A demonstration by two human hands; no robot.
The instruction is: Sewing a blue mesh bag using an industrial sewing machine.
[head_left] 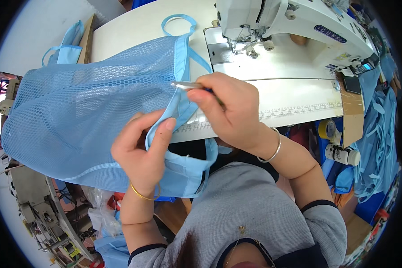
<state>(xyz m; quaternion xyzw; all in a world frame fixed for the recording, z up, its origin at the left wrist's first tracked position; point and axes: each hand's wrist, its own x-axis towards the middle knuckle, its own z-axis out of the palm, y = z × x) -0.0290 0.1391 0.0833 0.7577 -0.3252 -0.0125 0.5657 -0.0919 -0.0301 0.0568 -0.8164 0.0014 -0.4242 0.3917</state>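
Note:
A light-blue mesh bag lies spread over the left part of the sewing table, with a solid blue fabric band along its opening. My left hand is closed on that fabric band, thumb and fingers pinching its edge. My right hand grips a small pointed metal tool, which looks like thread snips. The tool's tip reaches left over the band's edge; whether its blades are parted is too small to tell. One strap loop extends above the bag, and another part of the band hangs over the table's near edge.
A white sewing machine stands at the back right, its needle area beyond my right hand. A ruler strip runs along the table's front. At the right are a tape roll, a white bottle and hanging blue fabric strips.

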